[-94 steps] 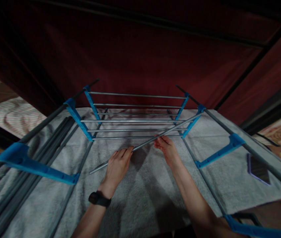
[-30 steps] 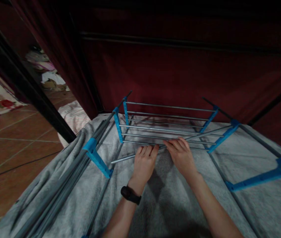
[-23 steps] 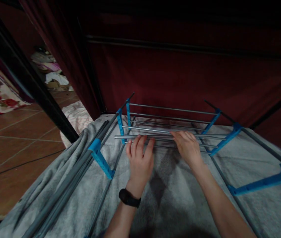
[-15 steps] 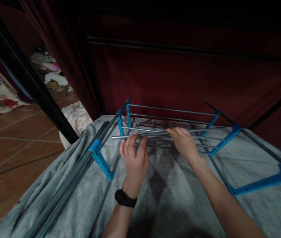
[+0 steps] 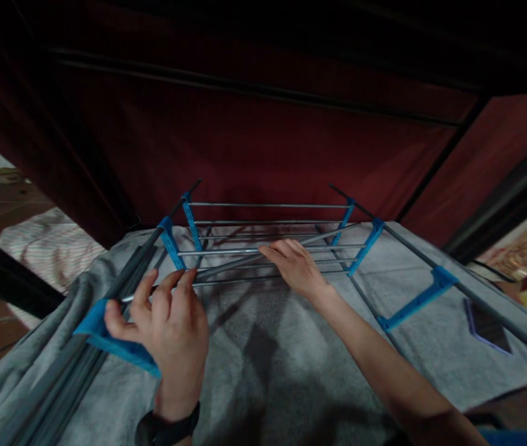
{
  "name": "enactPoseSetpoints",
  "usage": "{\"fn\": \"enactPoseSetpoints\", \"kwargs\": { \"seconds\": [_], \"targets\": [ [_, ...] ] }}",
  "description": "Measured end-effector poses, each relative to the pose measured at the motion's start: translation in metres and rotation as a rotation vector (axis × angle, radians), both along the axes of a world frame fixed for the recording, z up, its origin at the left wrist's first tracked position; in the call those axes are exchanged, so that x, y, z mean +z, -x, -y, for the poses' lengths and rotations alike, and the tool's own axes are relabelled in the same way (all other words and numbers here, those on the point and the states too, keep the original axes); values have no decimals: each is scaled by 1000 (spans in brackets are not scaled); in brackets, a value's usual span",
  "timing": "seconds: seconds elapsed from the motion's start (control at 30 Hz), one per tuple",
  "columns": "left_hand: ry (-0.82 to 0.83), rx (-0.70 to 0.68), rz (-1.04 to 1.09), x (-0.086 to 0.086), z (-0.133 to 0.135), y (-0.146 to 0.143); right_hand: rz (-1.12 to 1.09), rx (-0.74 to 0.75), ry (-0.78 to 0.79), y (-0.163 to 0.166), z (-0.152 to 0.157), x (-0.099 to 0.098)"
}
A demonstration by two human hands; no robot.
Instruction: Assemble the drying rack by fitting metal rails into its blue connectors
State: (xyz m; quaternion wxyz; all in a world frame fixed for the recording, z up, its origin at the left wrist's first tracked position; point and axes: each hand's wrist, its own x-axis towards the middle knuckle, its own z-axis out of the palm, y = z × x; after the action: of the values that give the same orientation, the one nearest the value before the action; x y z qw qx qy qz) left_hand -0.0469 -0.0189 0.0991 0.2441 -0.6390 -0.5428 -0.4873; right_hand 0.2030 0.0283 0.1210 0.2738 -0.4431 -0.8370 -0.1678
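A thin grey metal tube (image 5: 233, 265) slants across a partly built rack with blue plastic brackets and metal crossbars. My left hand (image 5: 173, 337), with a dark watch on its wrist, has its fingers closed around the tube's near left end. That end is beside the near left blue bracket (image 5: 91, 322), partly hidden behind the fingers. Farther along, my right hand (image 5: 293, 266) grips the same tube around its middle, just above the crossbars. On the right side, another blue bracket (image 5: 412, 303) joins the upper and lower side rails.
Several loose grey tubes (image 5: 59, 384) lie along the left side on a grey blanket (image 5: 263, 384). Behind the rack rises a dark red panel (image 5: 263, 148). A dark flat object with a purple edge (image 5: 488, 325) lies at the right. Striped cloth (image 5: 54, 248) is on the left.
My left hand has moved toward the near left bracket, bringing the tube's end there and tilting the tube. My right hand still grips its middle. The view has turned right.
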Motion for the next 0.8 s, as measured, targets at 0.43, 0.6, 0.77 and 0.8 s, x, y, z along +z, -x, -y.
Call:
{"fn": "enactPoseSetpoints", "kwargs": {
  "seconds": [0.43,0.6,0.77,0.8],
  "targets": [
    [12,-83,-26,-9,-7,-5,45,-60,57,-20,9,-5],
    [43,-56,-55,-14,-9,-2,66,-63,73,-19,11,-6],
    [44,-34,-37,-20,-12,0,75,-50,81,-18,14,-7],
    [48,-41,-43,-22,-13,0,75,-48,84,-18,14,-7]
  ]
}}
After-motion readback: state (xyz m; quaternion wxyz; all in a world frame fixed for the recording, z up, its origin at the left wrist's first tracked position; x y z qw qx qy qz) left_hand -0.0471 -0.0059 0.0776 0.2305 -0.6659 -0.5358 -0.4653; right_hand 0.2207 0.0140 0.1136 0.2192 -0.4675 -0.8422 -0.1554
